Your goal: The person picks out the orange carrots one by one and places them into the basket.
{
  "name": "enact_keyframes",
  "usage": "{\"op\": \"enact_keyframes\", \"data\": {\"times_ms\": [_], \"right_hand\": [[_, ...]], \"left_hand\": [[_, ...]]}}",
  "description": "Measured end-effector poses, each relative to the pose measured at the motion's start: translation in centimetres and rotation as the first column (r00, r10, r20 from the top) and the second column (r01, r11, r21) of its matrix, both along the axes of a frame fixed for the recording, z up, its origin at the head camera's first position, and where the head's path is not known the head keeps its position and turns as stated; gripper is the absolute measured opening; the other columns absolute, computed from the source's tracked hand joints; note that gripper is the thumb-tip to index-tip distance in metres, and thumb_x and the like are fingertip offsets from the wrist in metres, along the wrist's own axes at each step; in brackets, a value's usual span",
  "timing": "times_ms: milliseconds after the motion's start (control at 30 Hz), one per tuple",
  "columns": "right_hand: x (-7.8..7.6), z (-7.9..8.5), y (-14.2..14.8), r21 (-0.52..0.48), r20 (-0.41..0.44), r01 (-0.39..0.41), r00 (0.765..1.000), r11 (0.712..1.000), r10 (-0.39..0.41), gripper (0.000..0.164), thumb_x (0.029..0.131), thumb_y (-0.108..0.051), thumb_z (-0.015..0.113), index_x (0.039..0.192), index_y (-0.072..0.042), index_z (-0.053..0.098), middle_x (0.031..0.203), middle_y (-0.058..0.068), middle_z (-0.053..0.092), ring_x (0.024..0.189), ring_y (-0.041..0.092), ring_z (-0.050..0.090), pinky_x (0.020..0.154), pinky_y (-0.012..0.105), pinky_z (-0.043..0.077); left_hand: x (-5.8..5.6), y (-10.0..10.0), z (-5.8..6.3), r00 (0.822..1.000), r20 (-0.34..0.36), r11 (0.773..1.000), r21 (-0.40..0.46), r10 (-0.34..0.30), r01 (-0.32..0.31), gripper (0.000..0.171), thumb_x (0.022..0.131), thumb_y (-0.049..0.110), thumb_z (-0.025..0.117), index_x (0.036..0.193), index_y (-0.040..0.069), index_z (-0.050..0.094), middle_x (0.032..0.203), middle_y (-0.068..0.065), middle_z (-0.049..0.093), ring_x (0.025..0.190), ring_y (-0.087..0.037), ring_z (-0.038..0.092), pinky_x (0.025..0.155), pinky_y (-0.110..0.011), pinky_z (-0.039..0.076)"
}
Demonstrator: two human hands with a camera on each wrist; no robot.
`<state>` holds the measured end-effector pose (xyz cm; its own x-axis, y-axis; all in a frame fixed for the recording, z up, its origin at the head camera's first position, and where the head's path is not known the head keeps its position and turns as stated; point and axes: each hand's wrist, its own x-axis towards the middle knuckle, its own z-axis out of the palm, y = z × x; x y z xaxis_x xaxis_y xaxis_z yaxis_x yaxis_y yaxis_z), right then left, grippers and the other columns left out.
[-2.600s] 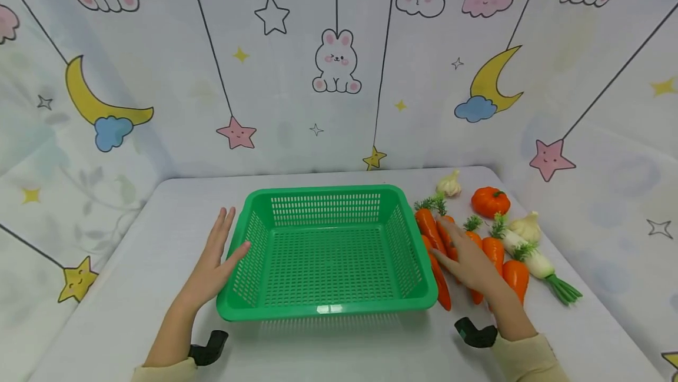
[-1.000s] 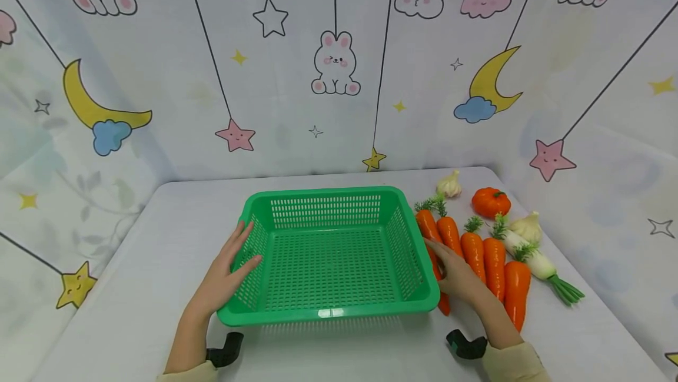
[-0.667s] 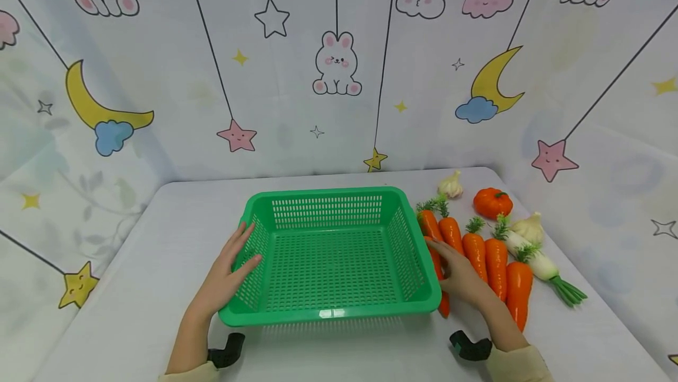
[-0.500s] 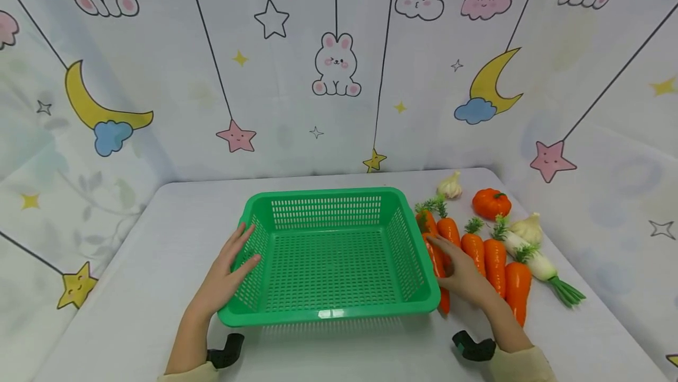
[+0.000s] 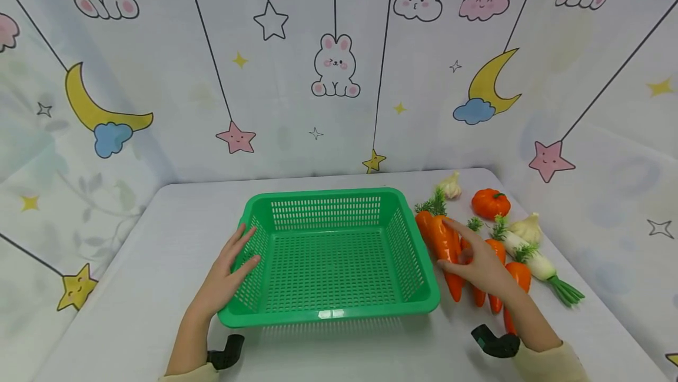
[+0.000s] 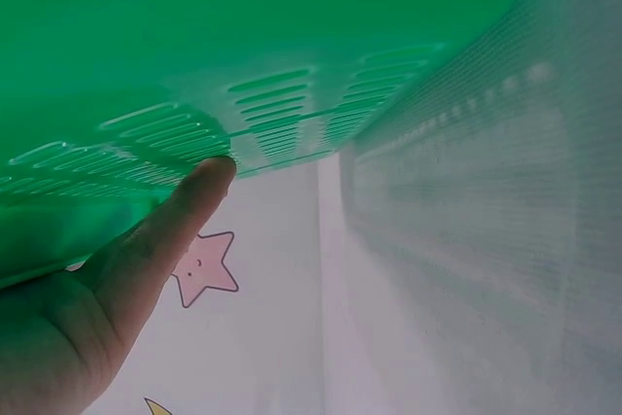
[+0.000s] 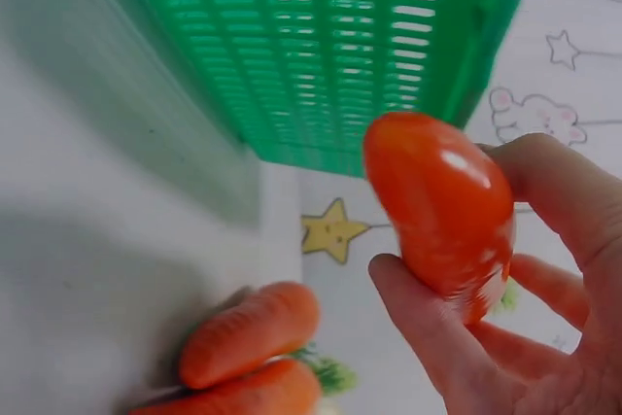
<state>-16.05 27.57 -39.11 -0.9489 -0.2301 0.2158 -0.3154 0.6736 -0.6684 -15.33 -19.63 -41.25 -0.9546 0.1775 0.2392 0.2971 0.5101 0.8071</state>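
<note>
My right hand (image 5: 479, 261) grips an orange carrot (image 5: 446, 243) with a green top, held above other carrots just right of the green basket (image 5: 328, 313). In the right wrist view, the thumb and fingers (image 7: 554, 177) close round the carrot (image 7: 442, 201), its smooth orange end toward the camera. My left hand (image 5: 225, 279) rests at the basket's left side with fairly straight fingers. The left wrist view has one digit (image 6: 199, 201) of the left hand against the basket's slotted outer wall (image 6: 282, 109). Nothing lies inside the basket.
Several more carrots (image 5: 424, 223) lie on the white table (image 5: 122, 288) under and around the right hand. Beyond them are two garlic bulbs (image 5: 450, 186), an orange pumpkin (image 5: 490, 203) and a white-stemmed vegetable with green leaves (image 5: 540, 264). A patterned cloth (image 5: 296, 105) hangs behind.
The left hand has moved right to the basket's side. The right hand has taken hold of the carrot beside the basket, lifted it and shifted it slightly right, while the basket stays in place.
</note>
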Motion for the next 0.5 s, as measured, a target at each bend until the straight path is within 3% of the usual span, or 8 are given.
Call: {"op": "enact_keyframes", "data": {"times_ms": [167, 267, 333, 433, 500], "right_hand": [[0.0, 2.0, -0.5, -0.044, 0.025, -0.011, 1.0, 0.999, 0.012, 0.077, 0.079, -0.023, 0.073, 0.143, -0.023, 0.03, 0.07, 0.005, 0.046, 0.046, 0.012, 0.043, 0.041, 0.025, 0.041], [-0.1, 3.2, -0.9, -0.08, 0.077, -0.026, 0.996, 0.996, 0.033, 0.076, 0.08, -0.023, 0.072, 0.143, -0.025, 0.03, 0.056, 0.003, 0.04, 0.043, 0.011, 0.04, 0.04, 0.025, 0.038], [-0.2, 4.0, -1.3, -0.102, 0.104, -0.044, 0.993, 0.994, 0.054, 0.075, 0.08, -0.023, 0.072, 0.143, -0.025, 0.03, 0.061, 0.005, 0.041, 0.043, 0.011, 0.04, 0.04, 0.024, 0.037], [-0.5, 5.1, -1.9, -0.153, 0.132, -0.085, 0.986, 0.985, 0.106, 0.074, 0.081, -0.022, 0.071, 0.143, -0.025, 0.03, 0.087, 0.011, 0.048, 0.044, 0.016, 0.042, 0.041, 0.025, 0.038], [-0.7, 5.6, -2.4, -0.171, 0.152, -0.101, 0.98, 0.98, 0.127, 0.073, 0.081, -0.023, 0.071, 0.143, -0.027, 0.031, 0.094, 0.013, 0.048, 0.046, 0.02, 0.046, 0.043, 0.025, 0.04]], "left_hand": [[-0.1, 0.0, 0.0, 1.0, -0.007, 1.0, 0.001, 0.001, -0.001, 0.054, 0.094, 0.026, 0.051, 0.144, 0.015, 0.031, 0.151, -0.013, 0.012, 0.136, -0.039, 0.008, 0.094, -0.071, 0.016], [-0.1, 0.1, 0.0, 1.0, -0.011, 1.0, 0.003, -0.004, 0.004, 0.054, 0.094, 0.025, 0.051, 0.143, 0.012, 0.032, 0.151, -0.013, 0.012, 0.136, -0.039, 0.008, 0.094, -0.071, 0.016], [-0.1, 0.1, 0.0, 1.0, -0.013, 1.0, 0.0, -0.006, 0.006, 0.054, 0.094, 0.025, 0.051, 0.143, 0.011, 0.032, 0.151, -0.013, 0.011, 0.136, -0.039, 0.008, 0.094, -0.071, 0.016], [0.0, 0.0, -0.1, 1.0, -0.017, 1.0, -0.007, -0.006, 0.005, 0.053, 0.095, 0.025, 0.051, 0.142, 0.01, 0.033, 0.151, -0.013, 0.011, 0.136, -0.04, 0.008, 0.094, -0.071, 0.016], [0.0, 0.0, -0.1, 1.0, -0.02, 1.0, -0.013, -0.003, 0.002, 0.053, 0.095, 0.025, 0.051, 0.142, 0.009, 0.033, 0.151, -0.013, 0.012, 0.135, -0.04, 0.009, 0.094, -0.071, 0.016]]}}
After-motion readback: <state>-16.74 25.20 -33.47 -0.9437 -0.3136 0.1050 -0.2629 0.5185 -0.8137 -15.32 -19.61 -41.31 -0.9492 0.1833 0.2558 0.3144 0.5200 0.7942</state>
